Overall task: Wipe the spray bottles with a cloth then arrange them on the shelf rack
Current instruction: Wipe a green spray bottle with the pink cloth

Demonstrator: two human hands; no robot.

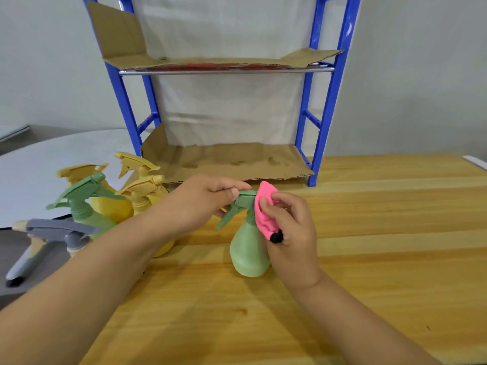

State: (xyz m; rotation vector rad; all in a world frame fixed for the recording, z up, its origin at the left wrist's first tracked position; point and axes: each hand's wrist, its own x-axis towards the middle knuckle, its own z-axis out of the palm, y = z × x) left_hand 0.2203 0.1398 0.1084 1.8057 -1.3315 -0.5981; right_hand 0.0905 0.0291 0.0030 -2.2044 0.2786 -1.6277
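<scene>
Clustering at 9 o'clock: spare bottles (113,209); left hand (205,198) pinches sprayer head of green bottle (249,251), upright on worktop (369,233) at centre; right hand (292,233), fingers curled, grips pink cloth (264,209) against bottle neck; rack (329,101) at 12 o'clock, shelves cardboard-lined.

Single head-worn wide view, looking forward and down from close over the near table (382,272), with the rack (332,101) straight ahead on the far side.
</scene>
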